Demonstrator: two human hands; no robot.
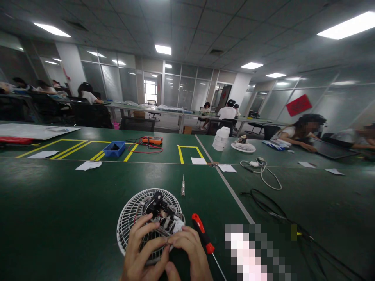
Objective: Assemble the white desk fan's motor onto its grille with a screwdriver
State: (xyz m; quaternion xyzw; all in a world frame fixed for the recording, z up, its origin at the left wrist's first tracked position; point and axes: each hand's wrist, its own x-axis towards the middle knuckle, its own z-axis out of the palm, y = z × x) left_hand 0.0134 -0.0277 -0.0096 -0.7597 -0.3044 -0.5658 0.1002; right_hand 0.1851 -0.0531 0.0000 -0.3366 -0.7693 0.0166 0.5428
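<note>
A white round fan grille [124, 224] lies on the green table in front of me, with a fan motor assembly [159, 205] of black and white parts and thin wires on it. My left hand [143, 249] reaches over the grille's near side, its thumb and index finger closed at the tips. My right hand [190, 248] meets it there, also in a pinch, beside a white plastic part [178, 225] of the assembly. What the fingertips hold is too small to make out. A red-and-black screwdriver [202, 233] lies just right of my right hand.
A small clear-handled screwdriver [183, 188] lies beyond the grille. Farther back are a blue bin [114, 149], an orange multimeter [152, 140], white cups [221, 138] and another fan grille [243, 146]. Cables [272, 210] lie at right; a person [301, 130] sits behind them.
</note>
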